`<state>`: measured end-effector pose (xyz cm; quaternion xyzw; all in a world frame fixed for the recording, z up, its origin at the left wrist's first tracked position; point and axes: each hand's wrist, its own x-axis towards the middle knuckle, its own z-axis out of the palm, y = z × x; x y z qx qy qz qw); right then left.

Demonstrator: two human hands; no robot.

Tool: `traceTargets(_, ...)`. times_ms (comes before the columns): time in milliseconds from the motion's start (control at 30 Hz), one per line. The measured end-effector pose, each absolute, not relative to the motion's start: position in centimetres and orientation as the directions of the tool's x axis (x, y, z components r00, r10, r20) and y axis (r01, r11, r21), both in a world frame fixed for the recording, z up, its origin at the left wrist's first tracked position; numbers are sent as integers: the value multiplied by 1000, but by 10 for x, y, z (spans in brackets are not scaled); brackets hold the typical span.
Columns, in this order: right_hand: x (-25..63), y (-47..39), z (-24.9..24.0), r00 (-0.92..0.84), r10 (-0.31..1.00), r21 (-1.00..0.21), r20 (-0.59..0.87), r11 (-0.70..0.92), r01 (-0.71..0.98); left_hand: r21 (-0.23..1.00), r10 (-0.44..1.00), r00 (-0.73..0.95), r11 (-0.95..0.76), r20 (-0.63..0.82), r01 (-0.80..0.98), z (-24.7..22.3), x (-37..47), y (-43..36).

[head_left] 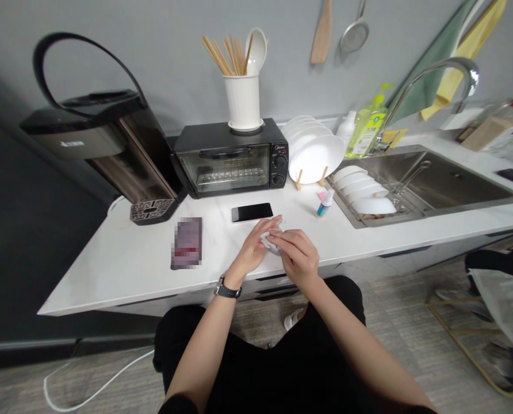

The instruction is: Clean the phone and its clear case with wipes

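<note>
Left hand (256, 248) and right hand (297, 256), both closed on small white wipe (270, 241) just before smartphone (252, 212) on tabletop (131, 259). Risk, as judged: nudged phone, toppled dropper bottle (325, 205) right of it.

Counted: 1 phone (252, 212), 1 toaster oven (231, 158), 1 small bottle (325, 204), 1 soap bottle (367, 127), 2 hands (278, 250).

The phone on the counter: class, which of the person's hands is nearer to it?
Left. The left hand lies just below the phone; the right hand sits farther right, holding a small white item.
</note>
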<state>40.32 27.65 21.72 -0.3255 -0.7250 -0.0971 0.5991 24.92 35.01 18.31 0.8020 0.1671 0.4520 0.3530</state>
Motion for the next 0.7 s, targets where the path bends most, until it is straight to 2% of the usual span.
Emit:
traceTargets(133, 409, 279, 213, -133, 324, -194, 937, 797, 572, 707, 575, 529, -704, 624, -67, 184, 250, 351)
traceTargets(233, 420, 285, 209, -137, 349, -193, 927, 759, 622, 713, 577, 540, -698, 613, -63, 181, 249, 352)
traceTargets(400, 429, 292, 209, -65, 392, -250, 918, 697, 672, 724, 611, 540, -690, 579, 4, 174, 248, 354)
traceTargets(600, 424, 289, 215, 95, 487, -429, 868, 642, 635, 738, 635, 522, -674, 569, 15, 175, 247, 354)
traceTargets(700, 418, 284, 217, 58, 488, -415, 871, 668, 618, 733, 622, 525, -681, 580, -3, 177, 249, 355)
